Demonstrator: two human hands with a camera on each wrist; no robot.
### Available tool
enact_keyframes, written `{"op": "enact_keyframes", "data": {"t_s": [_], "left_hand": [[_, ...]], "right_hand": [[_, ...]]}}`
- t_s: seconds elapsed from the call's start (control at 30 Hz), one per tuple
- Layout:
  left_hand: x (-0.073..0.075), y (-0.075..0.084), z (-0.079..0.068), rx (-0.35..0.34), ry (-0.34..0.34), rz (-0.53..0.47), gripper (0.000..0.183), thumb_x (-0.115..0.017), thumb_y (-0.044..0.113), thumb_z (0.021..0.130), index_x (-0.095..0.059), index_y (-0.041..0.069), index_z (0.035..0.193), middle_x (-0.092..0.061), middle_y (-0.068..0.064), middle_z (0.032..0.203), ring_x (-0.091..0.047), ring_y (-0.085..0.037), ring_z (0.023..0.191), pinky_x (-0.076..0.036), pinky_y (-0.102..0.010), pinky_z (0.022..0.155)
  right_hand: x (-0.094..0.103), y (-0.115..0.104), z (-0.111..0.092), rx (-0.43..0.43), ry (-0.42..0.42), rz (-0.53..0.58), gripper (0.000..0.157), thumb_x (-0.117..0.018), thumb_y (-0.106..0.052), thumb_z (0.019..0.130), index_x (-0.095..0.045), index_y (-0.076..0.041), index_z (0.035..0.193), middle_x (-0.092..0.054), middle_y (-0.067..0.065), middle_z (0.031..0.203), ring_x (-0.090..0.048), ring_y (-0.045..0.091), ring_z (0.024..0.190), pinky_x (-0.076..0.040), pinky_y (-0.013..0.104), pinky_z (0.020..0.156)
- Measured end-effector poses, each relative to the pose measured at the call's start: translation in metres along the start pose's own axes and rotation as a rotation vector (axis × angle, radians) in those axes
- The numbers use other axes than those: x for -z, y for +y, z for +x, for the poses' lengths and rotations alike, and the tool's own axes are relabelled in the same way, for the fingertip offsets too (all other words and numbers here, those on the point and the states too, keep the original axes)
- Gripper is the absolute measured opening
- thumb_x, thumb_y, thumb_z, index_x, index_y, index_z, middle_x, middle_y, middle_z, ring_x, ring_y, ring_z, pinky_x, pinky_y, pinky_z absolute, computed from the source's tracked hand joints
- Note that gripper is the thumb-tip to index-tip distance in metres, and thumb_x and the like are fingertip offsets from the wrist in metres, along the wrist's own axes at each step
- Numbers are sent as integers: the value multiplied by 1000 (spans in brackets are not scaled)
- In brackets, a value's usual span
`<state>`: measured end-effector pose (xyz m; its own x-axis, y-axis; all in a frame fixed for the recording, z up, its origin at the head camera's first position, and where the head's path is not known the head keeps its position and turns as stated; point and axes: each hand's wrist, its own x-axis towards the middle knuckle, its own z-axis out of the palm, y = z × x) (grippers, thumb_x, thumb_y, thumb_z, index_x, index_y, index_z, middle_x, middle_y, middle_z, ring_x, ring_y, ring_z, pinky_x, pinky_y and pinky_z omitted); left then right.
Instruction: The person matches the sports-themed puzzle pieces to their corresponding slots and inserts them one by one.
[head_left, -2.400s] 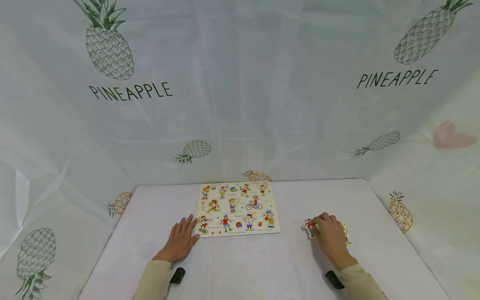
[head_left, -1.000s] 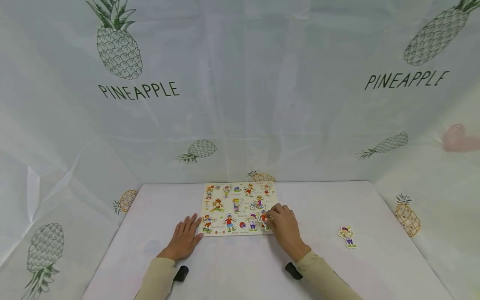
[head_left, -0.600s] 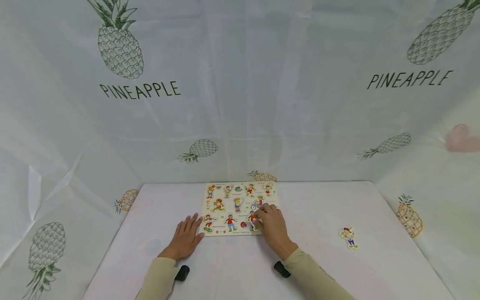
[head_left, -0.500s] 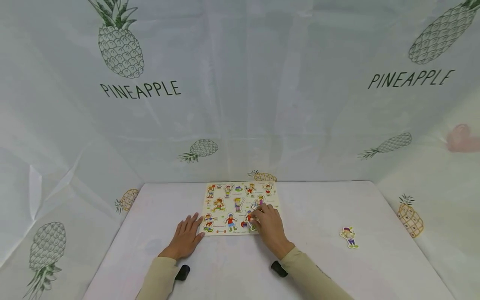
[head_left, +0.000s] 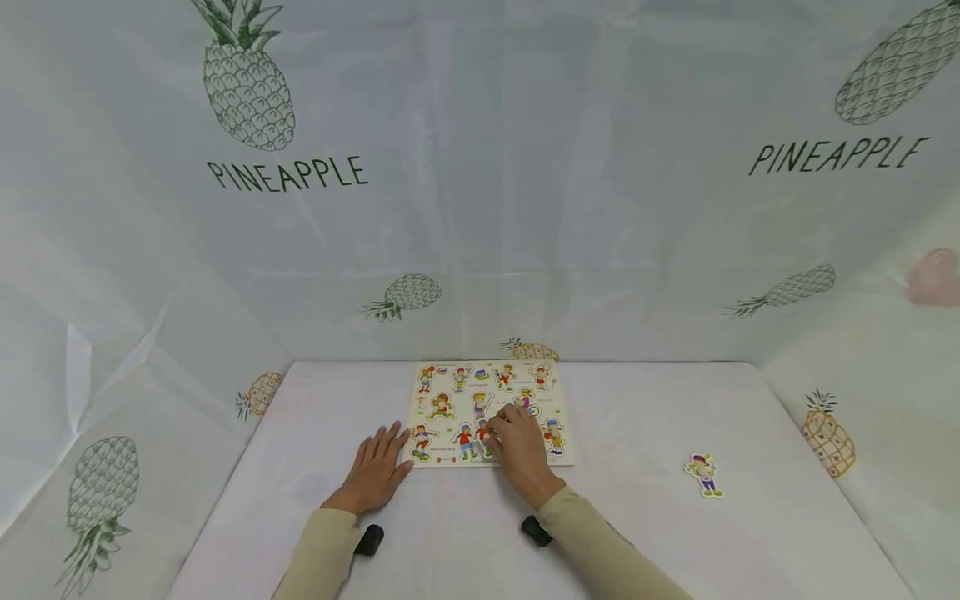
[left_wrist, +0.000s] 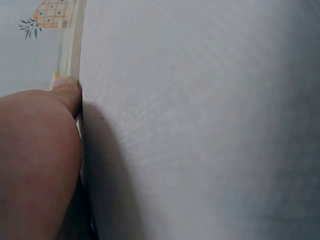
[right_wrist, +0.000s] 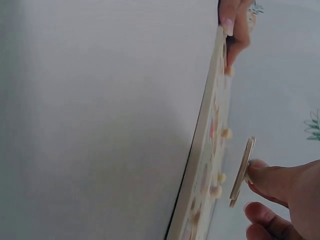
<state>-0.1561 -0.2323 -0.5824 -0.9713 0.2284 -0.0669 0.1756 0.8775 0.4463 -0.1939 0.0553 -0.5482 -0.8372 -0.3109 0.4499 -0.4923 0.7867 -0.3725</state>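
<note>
A pale wooden puzzle board, printed with children doing sports, lies on the table. My right hand pinches a flat puzzle piece showing a figure in red by its small knob. The right wrist view has this piece held tilted, with a gap between it and the board's rim. My left hand rests on the board's left edge, fingers straight and spread. In the left wrist view its thumb lies along that edge. The right hand covers part of the bottom row.
Another figure piece, in a cap and purple trousers, lies on the white tabletop to the right. Small knobs stand up from the board. A pineapple-print sheet hangs behind the table.
My right hand lifted the red figure from beside the other loose piece and carried it left over the board's bottom row. My left hand has stayed at the board's edge.
</note>
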Motion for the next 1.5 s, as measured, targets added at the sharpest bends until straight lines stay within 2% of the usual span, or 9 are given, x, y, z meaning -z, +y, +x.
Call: {"op": "enact_keyframes", "data": {"t_s": [0.23,0.43,0.67,0.97,1.3,1.5], "left_hand": [[-1,-3,1,2,5,14,63,-54,31,110,-35,0,162,-23,-25,172,-15,-52,158,-10,-68,126],[-2,-4,3,-11,14,6,62,-55,30,111,-36,0,162,-24,-25,172,-16,-53,158,-12,-70,125],[-2,-1,3,7,-2,17,63,-54,31,111,-35,0,162,-22,-25,173,-14,-52,159,-10,-69,126],[-2,-1,5,30,-23,27,64,-53,32,111,-33,1,164,-20,-23,174,-12,-50,160,-8,-67,127],[-3,0,4,27,-25,44,64,-53,31,111,-33,2,164,-21,-23,174,-14,-50,160,-9,-66,127],[-1,0,3,25,-9,29,63,-54,31,110,-35,0,162,-23,-25,172,-15,-51,159,-9,-67,127]], "right_hand": [[-14,-3,5,-6,-21,12,14,-91,-12,84,-77,-12,88,-60,1,92,-56,21,90,-51,41,84],[-17,-9,9,-21,-45,20,14,-90,-12,84,-77,-11,88,-61,2,94,-55,21,88,-50,41,81],[-25,-13,12,-16,-33,-8,16,-92,-15,82,-77,-11,86,-65,4,99,-58,23,92,-51,43,84],[-29,-19,19,-19,-67,-27,18,-92,-17,84,-75,-13,83,-63,4,95,-54,22,87,-48,40,80],[-27,-20,18,-71,-108,-62,18,-92,-21,83,-76,-13,84,-66,6,101,-58,26,94,-49,42,84],[-27,-20,17,-69,-97,-39,19,-93,-20,81,-76,-13,81,-66,5,100,-58,26,93,-48,41,83]]}}
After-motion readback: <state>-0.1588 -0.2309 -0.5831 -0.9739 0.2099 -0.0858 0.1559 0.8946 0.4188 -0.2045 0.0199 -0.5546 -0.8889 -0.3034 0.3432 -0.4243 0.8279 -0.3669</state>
